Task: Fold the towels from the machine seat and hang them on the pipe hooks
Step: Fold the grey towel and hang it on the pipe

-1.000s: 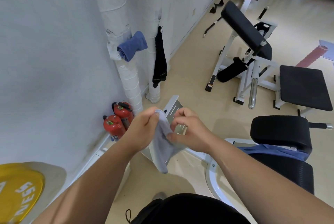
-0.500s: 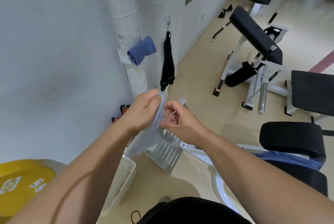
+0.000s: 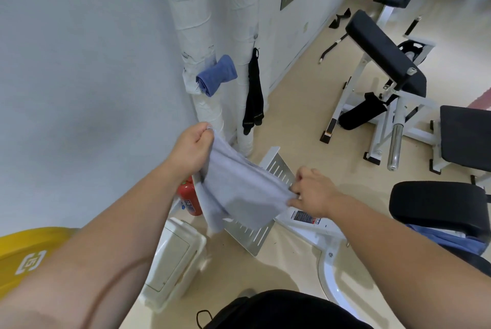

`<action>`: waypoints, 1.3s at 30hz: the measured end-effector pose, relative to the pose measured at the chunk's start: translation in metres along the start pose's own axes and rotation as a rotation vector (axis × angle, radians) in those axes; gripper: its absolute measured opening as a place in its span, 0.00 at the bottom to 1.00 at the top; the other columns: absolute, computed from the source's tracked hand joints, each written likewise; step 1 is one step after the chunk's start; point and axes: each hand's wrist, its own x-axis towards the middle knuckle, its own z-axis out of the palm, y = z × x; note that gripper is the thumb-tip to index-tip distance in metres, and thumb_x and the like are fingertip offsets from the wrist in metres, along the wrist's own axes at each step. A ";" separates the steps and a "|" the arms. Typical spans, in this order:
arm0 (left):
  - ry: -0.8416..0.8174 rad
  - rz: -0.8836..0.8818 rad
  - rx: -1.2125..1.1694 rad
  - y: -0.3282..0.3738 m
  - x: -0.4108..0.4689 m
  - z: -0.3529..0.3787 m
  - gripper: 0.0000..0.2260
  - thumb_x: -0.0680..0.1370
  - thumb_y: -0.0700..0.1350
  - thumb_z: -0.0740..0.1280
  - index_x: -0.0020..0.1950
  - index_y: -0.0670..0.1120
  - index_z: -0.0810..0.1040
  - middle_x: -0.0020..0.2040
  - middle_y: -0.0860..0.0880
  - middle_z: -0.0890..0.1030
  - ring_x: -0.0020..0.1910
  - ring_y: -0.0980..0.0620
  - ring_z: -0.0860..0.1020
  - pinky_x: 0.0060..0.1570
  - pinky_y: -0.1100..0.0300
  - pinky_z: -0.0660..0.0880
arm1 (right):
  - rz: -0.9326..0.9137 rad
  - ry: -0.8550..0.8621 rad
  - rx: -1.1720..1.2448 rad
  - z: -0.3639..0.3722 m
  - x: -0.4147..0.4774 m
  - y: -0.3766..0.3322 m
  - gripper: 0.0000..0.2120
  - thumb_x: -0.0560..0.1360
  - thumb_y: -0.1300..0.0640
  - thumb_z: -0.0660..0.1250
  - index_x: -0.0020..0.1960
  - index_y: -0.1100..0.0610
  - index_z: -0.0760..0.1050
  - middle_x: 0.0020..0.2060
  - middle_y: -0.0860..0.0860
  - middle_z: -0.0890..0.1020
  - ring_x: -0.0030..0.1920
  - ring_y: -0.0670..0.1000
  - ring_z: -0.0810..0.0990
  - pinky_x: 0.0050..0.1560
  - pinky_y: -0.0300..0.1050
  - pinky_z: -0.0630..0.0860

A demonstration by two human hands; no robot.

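Head view, left hand (image 3: 192,149) and right hand (image 3: 313,193) pinching grey towel (image 3: 243,193)

towel (image 3: 247,193): looking like soft, matt cloth
plate (image 3: 277,169) behind the fingers (image 3: 299,182): showing dull slotted metal
seat pad (image 3: 435,204): appearing matt black

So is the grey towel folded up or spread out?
Spread out: the left hand and right hand stretch the towel between them.

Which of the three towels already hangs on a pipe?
The folded dark blue towel on the left white pipe. The grey towel is held by the left hand and right hand; the other blue towel lies below the black pad.
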 end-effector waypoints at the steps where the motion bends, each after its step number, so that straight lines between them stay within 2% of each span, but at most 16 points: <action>1: 0.010 -0.039 0.012 -0.009 0.000 -0.002 0.14 0.80 0.41 0.56 0.34 0.48 0.62 0.32 0.52 0.64 0.32 0.52 0.63 0.38 0.54 0.63 | 0.020 0.026 0.070 -0.002 -0.003 0.011 0.17 0.79 0.38 0.64 0.60 0.48 0.80 0.60 0.51 0.69 0.61 0.55 0.70 0.61 0.49 0.71; 3: 0.032 -0.120 -0.010 -0.020 -0.003 -0.004 0.12 0.77 0.44 0.56 0.34 0.50 0.60 0.33 0.52 0.63 0.33 0.51 0.62 0.37 0.54 0.61 | 0.004 0.117 0.219 -0.010 -0.008 0.027 0.15 0.80 0.42 0.65 0.56 0.50 0.82 0.58 0.50 0.73 0.57 0.54 0.74 0.60 0.48 0.72; 7: 0.091 -0.257 -0.182 -0.025 -0.011 -0.002 0.14 0.79 0.43 0.57 0.33 0.50 0.61 0.33 0.53 0.63 0.33 0.53 0.62 0.35 0.54 0.59 | -0.043 0.304 0.494 -0.037 -0.023 0.038 0.11 0.79 0.50 0.69 0.41 0.54 0.83 0.48 0.47 0.82 0.47 0.48 0.80 0.49 0.43 0.73; 9: 0.082 -0.255 -0.196 -0.027 -0.014 0.000 0.14 0.80 0.44 0.57 0.34 0.51 0.61 0.34 0.53 0.63 0.34 0.53 0.62 0.36 0.54 0.59 | 0.004 0.351 0.627 -0.050 -0.034 0.038 0.10 0.75 0.50 0.74 0.36 0.52 0.82 0.43 0.48 0.84 0.41 0.48 0.80 0.44 0.43 0.74; 11: 0.073 -0.236 -0.211 -0.024 -0.015 0.003 0.13 0.80 0.46 0.57 0.36 0.51 0.61 0.36 0.51 0.62 0.36 0.52 0.62 0.39 0.53 0.59 | 0.056 0.390 0.768 -0.058 -0.045 0.037 0.10 0.73 0.51 0.77 0.34 0.52 0.81 0.34 0.50 0.82 0.31 0.48 0.74 0.35 0.42 0.70; 13: 0.086 -0.237 -0.274 -0.021 -0.015 0.008 0.13 0.81 0.46 0.57 0.37 0.51 0.62 0.36 0.51 0.63 0.36 0.53 0.62 0.38 0.53 0.60 | 0.091 0.481 0.958 -0.061 -0.052 0.035 0.11 0.72 0.56 0.78 0.35 0.59 0.81 0.29 0.52 0.77 0.28 0.46 0.68 0.32 0.39 0.66; 15: 0.079 -0.215 -0.317 -0.017 -0.017 0.012 0.14 0.82 0.45 0.56 0.37 0.50 0.63 0.35 0.52 0.64 0.35 0.54 0.62 0.37 0.55 0.60 | 0.127 0.568 1.149 -0.060 -0.055 0.033 0.12 0.72 0.61 0.77 0.37 0.66 0.78 0.31 0.56 0.76 0.33 0.50 0.71 0.36 0.43 0.68; 18: 0.074 -0.198 -0.344 -0.018 -0.020 0.016 0.15 0.83 0.46 0.57 0.36 0.50 0.64 0.32 0.54 0.66 0.33 0.54 0.63 0.36 0.54 0.61 | 0.164 0.574 1.412 -0.057 -0.059 0.033 0.08 0.72 0.68 0.75 0.44 0.60 0.76 0.35 0.60 0.76 0.39 0.55 0.77 0.41 0.48 0.76; 20: 0.103 -0.226 -0.388 -0.021 -0.022 0.018 0.17 0.83 0.45 0.57 0.34 0.49 0.66 0.28 0.57 0.68 0.32 0.55 0.64 0.36 0.54 0.62 | 0.178 0.493 1.581 -0.055 -0.062 0.034 0.14 0.73 0.70 0.72 0.55 0.57 0.78 0.38 0.57 0.79 0.41 0.55 0.81 0.43 0.45 0.80; 22: 0.128 -0.266 -0.406 -0.020 -0.025 0.021 0.19 0.83 0.44 0.57 0.31 0.51 0.68 0.25 0.59 0.69 0.31 0.54 0.66 0.34 0.56 0.63 | 0.178 0.431 1.678 -0.054 -0.064 0.033 0.15 0.75 0.69 0.71 0.60 0.59 0.78 0.42 0.56 0.82 0.44 0.53 0.83 0.50 0.48 0.81; 25: 0.118 -0.298 -0.424 -0.015 -0.030 0.024 0.22 0.81 0.45 0.59 0.27 0.53 0.69 0.26 0.59 0.68 0.30 0.53 0.66 0.35 0.56 0.63 | 0.215 0.386 1.723 -0.052 -0.064 0.030 0.10 0.76 0.67 0.69 0.57 0.65 0.80 0.44 0.57 0.84 0.45 0.53 0.82 0.55 0.49 0.79; 28: 0.072 -0.335 -0.492 -0.016 -0.033 0.020 0.12 0.75 0.50 0.62 0.31 0.52 0.69 0.31 0.54 0.69 0.35 0.49 0.67 0.40 0.53 0.64 | 0.235 0.392 1.701 -0.051 -0.064 0.028 0.07 0.77 0.65 0.69 0.54 0.68 0.81 0.42 0.57 0.84 0.42 0.52 0.82 0.48 0.44 0.81; 30: 0.050 -0.339 -0.419 -0.019 -0.033 0.016 0.08 0.72 0.50 0.62 0.34 0.51 0.70 0.33 0.52 0.71 0.37 0.48 0.69 0.39 0.49 0.65 | 0.284 0.418 1.625 -0.051 -0.063 0.027 0.04 0.77 0.64 0.70 0.50 0.66 0.80 0.40 0.55 0.83 0.40 0.50 0.82 0.43 0.41 0.81; 33: 0.042 -0.357 -0.394 -0.022 -0.035 0.020 0.08 0.76 0.48 0.61 0.38 0.50 0.69 0.33 0.50 0.69 0.36 0.49 0.68 0.36 0.52 0.65 | 0.354 0.482 1.494 -0.047 -0.060 0.022 0.07 0.77 0.62 0.71 0.49 0.66 0.77 0.39 0.57 0.81 0.38 0.50 0.81 0.41 0.40 0.82; 36: 0.022 -0.341 -0.421 -0.024 -0.038 0.024 0.08 0.80 0.45 0.63 0.41 0.48 0.73 0.34 0.52 0.76 0.38 0.49 0.73 0.38 0.55 0.68 | 0.382 0.558 1.410 -0.042 -0.057 0.017 0.10 0.78 0.60 0.71 0.41 0.61 0.73 0.36 0.57 0.77 0.38 0.53 0.78 0.43 0.48 0.82; 39: -0.016 -0.343 -0.460 -0.026 -0.042 0.027 0.08 0.79 0.48 0.66 0.40 0.49 0.74 0.34 0.53 0.78 0.36 0.51 0.75 0.37 0.55 0.69 | 0.430 0.617 1.372 -0.040 -0.055 0.013 0.11 0.78 0.60 0.71 0.39 0.60 0.72 0.34 0.56 0.76 0.39 0.55 0.76 0.45 0.59 0.82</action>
